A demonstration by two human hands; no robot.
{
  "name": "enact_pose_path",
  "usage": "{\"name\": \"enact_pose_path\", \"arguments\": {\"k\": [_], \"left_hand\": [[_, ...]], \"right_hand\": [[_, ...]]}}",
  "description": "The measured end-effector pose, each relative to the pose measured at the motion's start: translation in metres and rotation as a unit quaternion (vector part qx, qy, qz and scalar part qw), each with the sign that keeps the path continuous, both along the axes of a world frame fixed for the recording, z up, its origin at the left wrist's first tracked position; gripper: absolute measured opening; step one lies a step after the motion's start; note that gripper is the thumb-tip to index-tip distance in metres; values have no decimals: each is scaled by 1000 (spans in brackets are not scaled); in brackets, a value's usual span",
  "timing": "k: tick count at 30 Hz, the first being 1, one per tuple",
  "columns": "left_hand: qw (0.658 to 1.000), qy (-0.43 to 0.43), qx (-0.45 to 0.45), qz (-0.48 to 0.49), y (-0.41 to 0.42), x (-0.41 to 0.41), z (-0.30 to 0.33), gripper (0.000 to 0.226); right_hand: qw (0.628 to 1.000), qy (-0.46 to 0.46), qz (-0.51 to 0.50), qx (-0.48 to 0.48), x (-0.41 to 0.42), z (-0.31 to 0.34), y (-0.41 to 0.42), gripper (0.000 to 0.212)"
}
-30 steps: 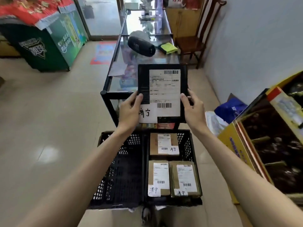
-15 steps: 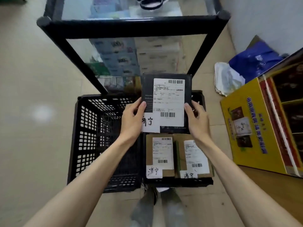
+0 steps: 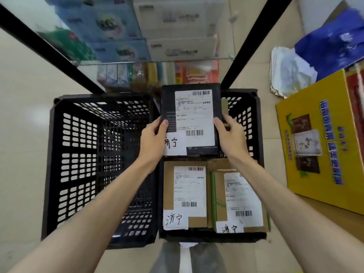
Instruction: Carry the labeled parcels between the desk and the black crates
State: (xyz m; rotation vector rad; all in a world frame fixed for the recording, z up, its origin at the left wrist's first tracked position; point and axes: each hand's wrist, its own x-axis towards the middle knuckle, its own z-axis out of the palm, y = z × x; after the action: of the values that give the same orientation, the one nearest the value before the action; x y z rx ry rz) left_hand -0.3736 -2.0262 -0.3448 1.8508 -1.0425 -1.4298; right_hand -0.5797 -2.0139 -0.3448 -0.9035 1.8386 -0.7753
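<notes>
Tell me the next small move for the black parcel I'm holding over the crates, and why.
Probably lower it flat into the far end of the right crate. Both the left hand and right hand grip the black parcel above that end, and two brown parcels already fill the near end there.

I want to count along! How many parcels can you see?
3: a black parcel held by both hands over the right crate, and two brown parcels inside it. More may hide underneath.
</notes>
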Motion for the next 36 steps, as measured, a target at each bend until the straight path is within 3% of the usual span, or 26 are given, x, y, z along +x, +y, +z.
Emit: {"name": "enact_pose_path", "arguments": {"k": [4, 10, 16, 19, 21, 24, 27, 33, 36], "left_hand": [[1000, -11, 11, -2, -9, 1, -25, 49], [1000, -12, 9, -6, -12, -3, -42, 35], [999, -28, -1, -25, -14, -6, -44, 39], [991, -120, -20, -55, -14, -3, -33, 49], [964, -211, -106, -125, -10, -1, -22, 48], [883, -306, -229, -272, -5, 1, -12, 45], [816, -361, -249, -377, -4, -3, -15, 44], [763, -418, -258, -421, -1, 8, -35, 46], [759, -420, -250, -431, -1, 9, -38, 47]], "right_hand": [[1000, 6, 12, 12, 1, -14, -12, 45], [999, 13, 29, 19, 1, -32, -17, 12], [999, 35, 41, 7, -2, -41, -17, 18], [992, 104, 72, 11, -4, -34, -17, 37], [969, 205, 135, -13, -6, -22, -13, 40], [906, 325, 257, -85, -1, -4, -6, 37], [849, 374, 359, -101, 5, -6, -2, 36], [815, 410, 394, -110, 12, -17, -2, 36], [816, 412, 392, -102, 14, -18, 0, 38]]}}
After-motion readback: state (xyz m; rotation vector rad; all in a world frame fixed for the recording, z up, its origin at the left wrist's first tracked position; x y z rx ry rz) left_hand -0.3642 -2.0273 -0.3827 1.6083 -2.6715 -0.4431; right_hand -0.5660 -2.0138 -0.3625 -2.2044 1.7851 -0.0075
